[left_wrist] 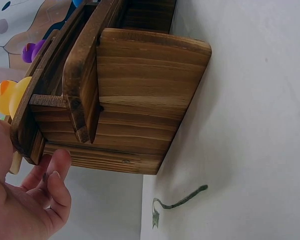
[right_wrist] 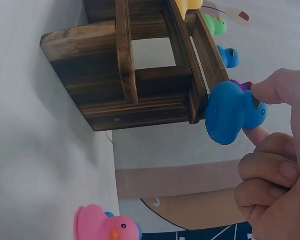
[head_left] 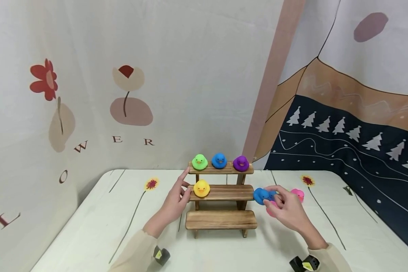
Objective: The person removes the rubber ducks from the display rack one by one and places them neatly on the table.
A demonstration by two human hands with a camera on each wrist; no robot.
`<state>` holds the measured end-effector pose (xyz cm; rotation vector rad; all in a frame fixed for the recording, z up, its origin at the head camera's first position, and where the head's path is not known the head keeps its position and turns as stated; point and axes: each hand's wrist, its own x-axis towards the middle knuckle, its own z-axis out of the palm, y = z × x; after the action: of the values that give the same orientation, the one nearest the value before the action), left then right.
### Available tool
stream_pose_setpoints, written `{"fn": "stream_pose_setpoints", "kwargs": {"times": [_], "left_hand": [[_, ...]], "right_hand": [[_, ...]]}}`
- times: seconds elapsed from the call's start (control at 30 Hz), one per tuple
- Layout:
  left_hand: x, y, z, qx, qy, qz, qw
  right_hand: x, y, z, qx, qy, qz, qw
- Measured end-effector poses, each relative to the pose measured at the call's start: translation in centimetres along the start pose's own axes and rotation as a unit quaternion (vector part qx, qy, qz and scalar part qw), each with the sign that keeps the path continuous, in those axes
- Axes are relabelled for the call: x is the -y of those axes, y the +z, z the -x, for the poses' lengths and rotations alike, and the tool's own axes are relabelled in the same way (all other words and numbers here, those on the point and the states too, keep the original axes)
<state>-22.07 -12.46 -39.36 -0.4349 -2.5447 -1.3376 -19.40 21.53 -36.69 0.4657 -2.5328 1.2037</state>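
Observation:
A wooden three-step display stand stands in the middle of the head view. My left hand touches its left end, index finger at the top step and thumb by the middle one. A yellow rubber duck sits at the left of the middle step. Between thumb and index finger, my right hand pinches a blue rubber duck beside that step's right end. Lined up on top are a green duck, another blue duck and a purple duck.
Pink ducks lie on the table right of the stand, one beyond my right hand and another partly hidden under it. More blue shows behind the held duck. A printed cloth hangs behind the table.

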Motion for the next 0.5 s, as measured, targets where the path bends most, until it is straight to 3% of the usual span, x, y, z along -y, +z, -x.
{"fn": "stream_pose_setpoints", "kwargs": {"times": [0.3,0.5], "left_hand": [[0.1,0.0,-0.1,0.000,0.000,0.005,1.0000],[0.1,0.0,-0.1,0.003,-0.003,0.007,1.0000]], "right_hand": [[-0.8,-0.4,0.3,-0.013,-0.023,0.005,0.9996],[-1.3,-0.7,0.4,-0.015,-0.003,0.016,0.9998]]}}
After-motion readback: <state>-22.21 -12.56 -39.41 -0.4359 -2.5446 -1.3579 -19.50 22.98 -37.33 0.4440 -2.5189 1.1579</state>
